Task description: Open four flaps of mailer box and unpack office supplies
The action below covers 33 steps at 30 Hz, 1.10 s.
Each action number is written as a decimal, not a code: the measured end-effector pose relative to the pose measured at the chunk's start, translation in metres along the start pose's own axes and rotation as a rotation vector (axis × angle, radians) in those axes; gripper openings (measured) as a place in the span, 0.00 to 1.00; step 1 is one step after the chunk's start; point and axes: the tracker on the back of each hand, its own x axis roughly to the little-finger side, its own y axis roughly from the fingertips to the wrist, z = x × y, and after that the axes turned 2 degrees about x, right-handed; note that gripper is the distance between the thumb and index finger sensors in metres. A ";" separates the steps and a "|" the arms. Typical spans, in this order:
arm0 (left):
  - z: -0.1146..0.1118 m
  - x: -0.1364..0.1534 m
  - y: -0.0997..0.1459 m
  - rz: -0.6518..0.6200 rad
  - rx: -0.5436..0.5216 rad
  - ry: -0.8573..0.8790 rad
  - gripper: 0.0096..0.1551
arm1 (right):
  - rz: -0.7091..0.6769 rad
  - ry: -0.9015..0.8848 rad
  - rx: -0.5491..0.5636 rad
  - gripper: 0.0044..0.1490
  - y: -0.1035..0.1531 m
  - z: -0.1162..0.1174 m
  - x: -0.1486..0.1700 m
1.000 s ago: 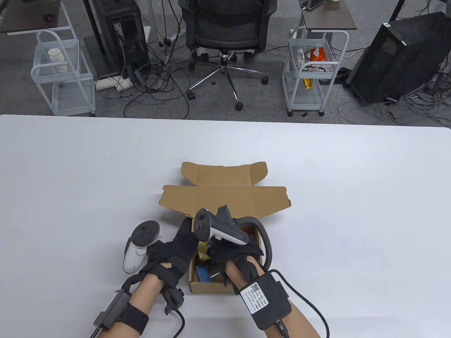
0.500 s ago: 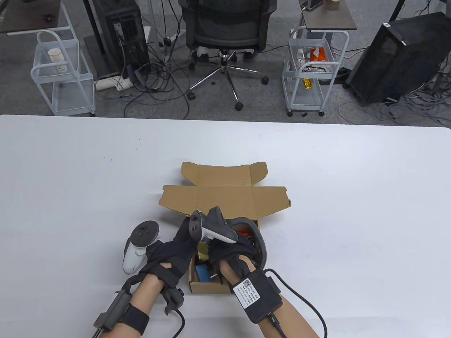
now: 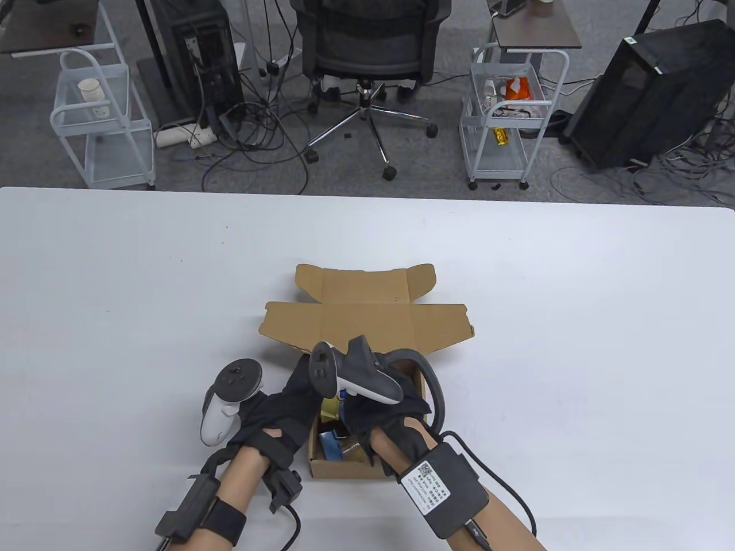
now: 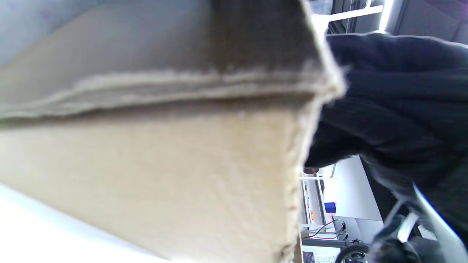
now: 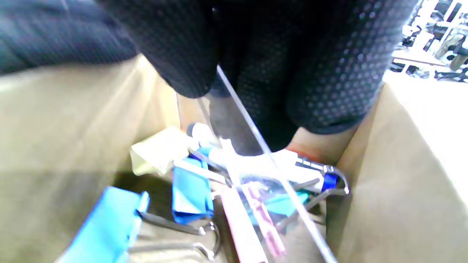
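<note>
Mailer box (image 3: 367, 465) sits open near the table's (image 3: 115, 298) front edge, lid flaps (image 3: 367, 321) folded back flat. Right hand (image 3: 382, 410) dips inside, fingers (image 5: 329, 84) curled down over the jumble — whether they pinch anything, I can't tell. Below them lie blue binder clips (image 5: 192, 193), a pink strip and a clear ruler edge. Left hand (image 3: 281, 413) rests relaxed against the box's left wall (image 4: 164, 175), its fingers extended along the rim.
</note>
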 end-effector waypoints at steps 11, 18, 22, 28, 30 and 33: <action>0.000 0.002 0.001 -0.001 -0.006 0.019 0.49 | 0.012 -0.077 0.110 0.26 0.031 -0.060 0.048; 0.000 0.002 0.002 0.000 -0.013 0.024 0.50 | 0.086 -0.038 0.183 0.25 0.040 -0.073 0.101; 0.000 0.002 0.002 0.002 -0.014 0.025 0.50 | 0.126 -0.005 0.217 0.25 0.040 -0.070 0.138; 0.000 0.002 0.002 0.005 -0.010 0.023 0.50 | 0.198 -0.014 0.238 0.24 0.030 -0.057 0.197; 0.000 0.002 0.002 0.005 -0.010 0.025 0.50 | 0.232 0.004 0.250 0.24 0.026 -0.050 0.216; 0.000 0.003 0.002 0.004 -0.010 0.031 0.50 | 0.281 0.029 0.263 0.24 0.019 -0.034 0.242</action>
